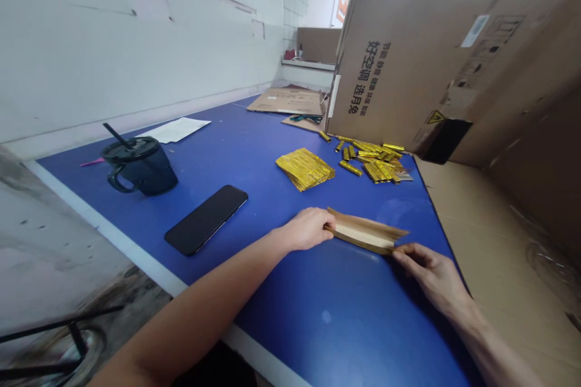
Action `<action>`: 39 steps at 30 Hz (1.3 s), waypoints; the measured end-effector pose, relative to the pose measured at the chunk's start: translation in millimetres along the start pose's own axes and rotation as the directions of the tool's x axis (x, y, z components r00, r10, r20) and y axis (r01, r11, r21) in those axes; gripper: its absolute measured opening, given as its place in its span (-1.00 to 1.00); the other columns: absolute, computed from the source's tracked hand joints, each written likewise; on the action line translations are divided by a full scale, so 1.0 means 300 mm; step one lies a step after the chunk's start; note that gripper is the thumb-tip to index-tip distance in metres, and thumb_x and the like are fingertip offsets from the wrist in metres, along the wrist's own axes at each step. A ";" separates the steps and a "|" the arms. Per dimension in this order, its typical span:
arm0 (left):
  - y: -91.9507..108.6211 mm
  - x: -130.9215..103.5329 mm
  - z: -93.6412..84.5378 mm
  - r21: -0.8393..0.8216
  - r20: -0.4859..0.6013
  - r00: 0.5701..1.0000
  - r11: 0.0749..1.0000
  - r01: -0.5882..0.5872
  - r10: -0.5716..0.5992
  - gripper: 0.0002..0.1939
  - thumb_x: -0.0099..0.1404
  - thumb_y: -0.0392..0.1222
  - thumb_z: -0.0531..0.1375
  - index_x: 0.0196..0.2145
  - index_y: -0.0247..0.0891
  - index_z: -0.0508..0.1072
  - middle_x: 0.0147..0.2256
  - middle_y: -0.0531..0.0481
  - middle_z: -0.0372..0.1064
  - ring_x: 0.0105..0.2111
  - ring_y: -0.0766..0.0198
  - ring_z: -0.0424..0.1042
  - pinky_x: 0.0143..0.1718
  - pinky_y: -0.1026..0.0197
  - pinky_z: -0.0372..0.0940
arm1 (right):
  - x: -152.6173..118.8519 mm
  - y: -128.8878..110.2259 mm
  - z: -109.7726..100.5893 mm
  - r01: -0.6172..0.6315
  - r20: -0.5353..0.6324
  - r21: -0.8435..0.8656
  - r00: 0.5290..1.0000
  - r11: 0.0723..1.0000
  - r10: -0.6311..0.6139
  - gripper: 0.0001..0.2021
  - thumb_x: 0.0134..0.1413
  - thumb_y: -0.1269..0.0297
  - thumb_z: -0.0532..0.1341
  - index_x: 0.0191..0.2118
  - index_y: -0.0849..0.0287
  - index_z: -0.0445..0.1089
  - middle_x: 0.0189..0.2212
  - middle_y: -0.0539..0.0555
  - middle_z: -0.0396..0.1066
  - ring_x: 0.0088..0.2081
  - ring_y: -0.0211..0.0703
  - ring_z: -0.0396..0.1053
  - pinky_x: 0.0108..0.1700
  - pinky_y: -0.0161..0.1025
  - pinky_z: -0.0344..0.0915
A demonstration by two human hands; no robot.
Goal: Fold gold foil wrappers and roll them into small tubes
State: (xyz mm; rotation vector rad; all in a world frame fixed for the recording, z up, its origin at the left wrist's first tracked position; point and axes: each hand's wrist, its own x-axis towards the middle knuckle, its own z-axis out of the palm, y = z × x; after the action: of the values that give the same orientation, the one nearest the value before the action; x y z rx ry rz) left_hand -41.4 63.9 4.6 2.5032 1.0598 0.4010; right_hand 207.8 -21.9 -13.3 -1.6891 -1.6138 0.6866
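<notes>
A long brown paper strip [363,231], creased lengthwise into a shallow trough with a pale inside, lies low over the blue table [318,308]. My left hand [313,228] pinches its left end. At the right end, thumb and fingers of my right hand [424,266] grip the near edge. Just beyond the strip sits a stack of flat gold foil sheets [305,168]. To the right of that stack, several short gold tubes [379,157] form a loose pile, a few lying apart.
A black phone [207,219] and a dark lidded mug with a straw [144,166] are on the left. White paper [175,130] lies near the wall. A large cardboard box [408,60] rises at the right, with flattened cardboard [285,101] at the back.
</notes>
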 end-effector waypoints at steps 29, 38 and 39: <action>0.066 -0.016 0.037 0.225 -0.044 0.962 0.936 0.271 -0.269 -0.80 0.16 -0.15 -0.01 -0.38 -0.22 0.37 -0.42 -0.08 0.41 -0.40 0.11 0.41 -0.42 0.19 0.23 | 0.019 -0.051 0.038 -0.126 -0.052 -0.507 0.992 0.853 0.116 -0.75 -0.02 0.10 -0.01 -0.45 0.07 0.34 -0.57 -0.03 0.41 -0.48 -0.13 0.35 -0.51 -0.31 0.12; 0.082 -0.015 0.049 0.306 -0.034 0.967 0.919 0.250 -0.252 -0.82 0.18 -0.21 0.00 -0.28 -0.27 0.31 -0.37 -0.10 0.41 -0.37 0.10 0.42 -0.40 0.15 0.27 | 0.007 -0.073 0.054 -0.118 -0.091 -0.628 0.993 0.769 0.078 -0.76 0.01 0.11 -0.02 -0.41 0.05 0.34 -0.53 -0.01 0.44 -0.45 -0.08 0.38 -0.54 -0.31 0.08; 0.082 -0.015 0.050 0.311 -0.034 0.967 0.917 0.249 -0.251 -0.83 0.18 -0.21 0.00 -0.28 -0.27 0.31 -0.36 -0.10 0.41 -0.37 0.10 0.42 -0.40 0.15 0.27 | 0.007 -0.074 0.056 -0.116 -0.096 -0.635 0.993 0.763 0.071 -0.76 0.01 0.12 -0.02 -0.41 0.05 0.34 -0.54 0.00 0.44 -0.46 -0.08 0.38 -0.55 -0.31 0.08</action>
State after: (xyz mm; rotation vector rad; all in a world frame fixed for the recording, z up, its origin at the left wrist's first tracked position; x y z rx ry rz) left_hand -23.1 41.3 2.3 2.5822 1.5239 0.1578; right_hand 181.1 -18.1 -6.3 -2.2574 -1.8496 0.0948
